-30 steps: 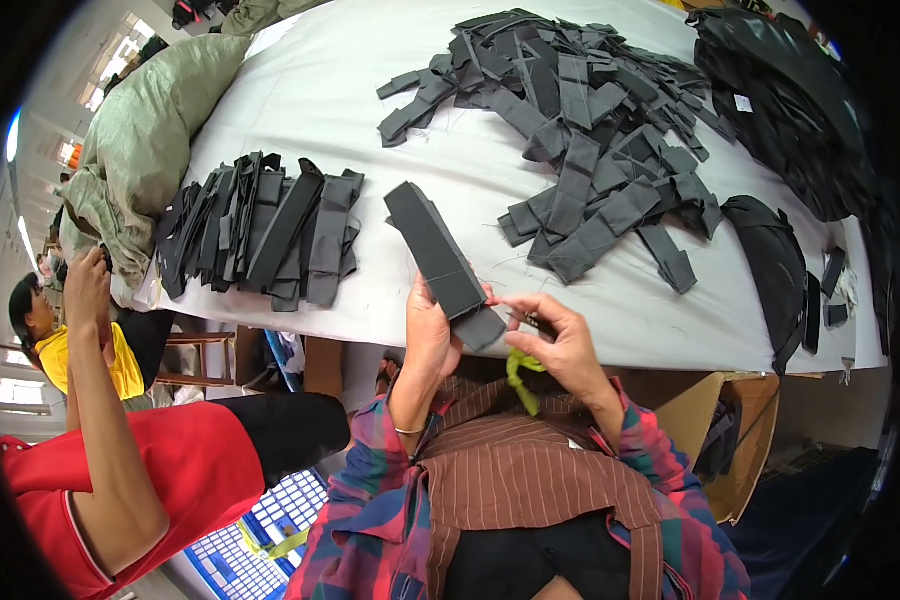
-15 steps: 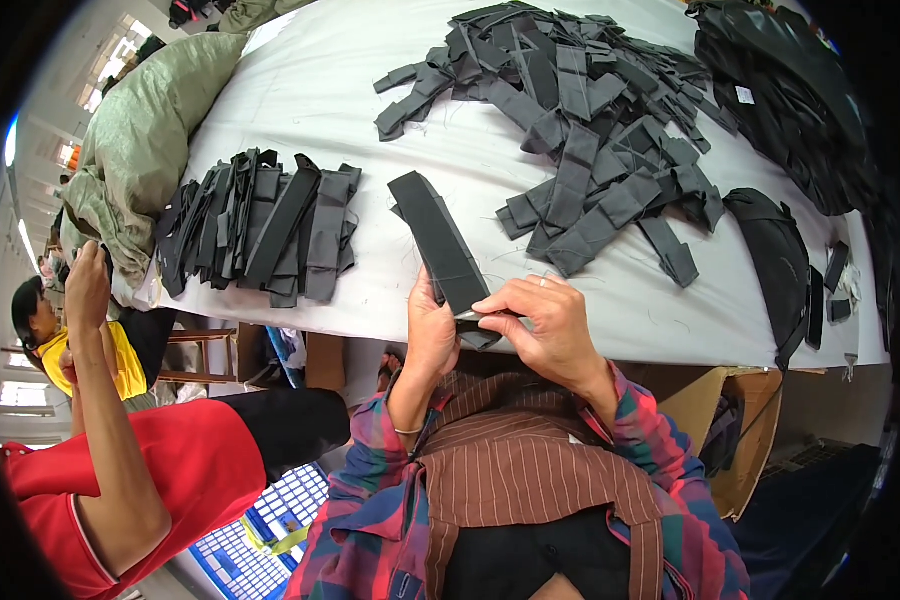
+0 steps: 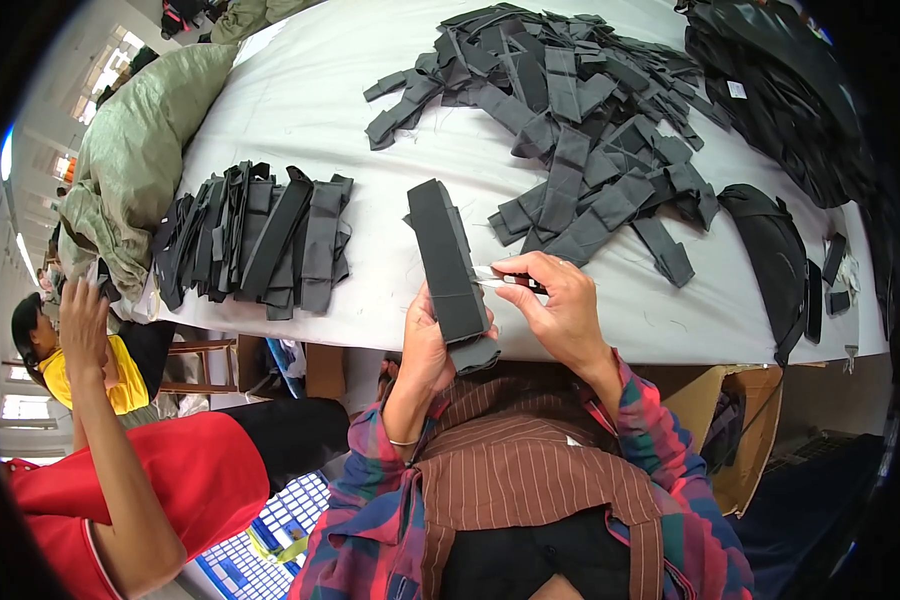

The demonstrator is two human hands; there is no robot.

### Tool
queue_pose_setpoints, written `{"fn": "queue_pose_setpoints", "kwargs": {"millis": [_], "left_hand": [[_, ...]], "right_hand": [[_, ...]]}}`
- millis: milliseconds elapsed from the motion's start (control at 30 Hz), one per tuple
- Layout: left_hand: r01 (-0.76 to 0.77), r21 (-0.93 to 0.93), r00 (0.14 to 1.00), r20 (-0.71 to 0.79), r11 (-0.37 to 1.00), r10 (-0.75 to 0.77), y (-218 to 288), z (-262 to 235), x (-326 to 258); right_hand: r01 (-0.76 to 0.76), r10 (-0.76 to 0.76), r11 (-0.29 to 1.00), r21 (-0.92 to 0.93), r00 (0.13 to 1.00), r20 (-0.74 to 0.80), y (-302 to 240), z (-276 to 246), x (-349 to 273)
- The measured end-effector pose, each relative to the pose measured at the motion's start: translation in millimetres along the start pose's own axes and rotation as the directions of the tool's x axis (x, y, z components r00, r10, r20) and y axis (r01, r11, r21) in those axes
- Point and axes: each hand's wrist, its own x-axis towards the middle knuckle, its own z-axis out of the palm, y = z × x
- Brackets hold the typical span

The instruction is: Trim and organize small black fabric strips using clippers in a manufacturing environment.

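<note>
My left hand (image 3: 427, 345) grips the lower end of a dark grey fabric strip (image 3: 442, 262), which stands tilted above the table's front edge. A short folded flap hangs below the fingers. Between the thumb and fingers of my right hand (image 3: 567, 312) is a small pair of thread snips (image 3: 536, 286), black at the handle with pale metal blades. The blade tips meet the strip's right edge; whether a thread lies between them is too small to tell. Left of my hands, a row of similar strips (image 3: 260, 240) lies side by side on the white table (image 3: 380, 290).
A loose heap of grey strips (image 3: 570, 130) spreads across the table's far middle. Black bags (image 3: 770, 260) lie at the right, a pale green sack (image 3: 150, 130) at the left. A co-worker in a red shirt (image 3: 185, 470) is close on my left. An open cardboard box (image 3: 755, 430) stands below the table.
The strip has turned more upright and shifted slightly nearer me. My right hand with the snips has moved from the strip's lower end up along its right edge.
</note>
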Motion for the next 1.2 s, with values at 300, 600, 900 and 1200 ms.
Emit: {"fn": "queue_pose_setpoints", "kwargs": {"millis": [300, 600, 900, 1200], "left_hand": [[0.007, 0.012, 0.999, 0.048, 1.0, -0.008, -1.5, -1.2, -1.9], [0.093, 0.107, 0.995, 0.018, 0.99, -0.095, -10.5, -3.6, -2.8], [0.154, 0.105, 0.987, 0.028, 0.982, -0.158, -12.2, 1.9, -2.8], [0.183, 0.088, 0.982, -0.064, 0.979, -0.178, -13.8, -1.3, -0.6]], "right_hand": [[0.006, -0.005, 0.998, -0.057, 1.0, 0.005, 7.3, -4.0, -3.0], [0.078, -0.084, 0.994, 0.079, 0.994, 0.073, 3.5, 4.1, -3.7], [0.062, -0.076, 0.976, -0.207, 0.995, -0.06, 35.8, -12.3, 14.8], [0.15, -0.164, 0.974, 0.17, 0.984, 0.071, 4.3, -14.1, -10.9]]}}
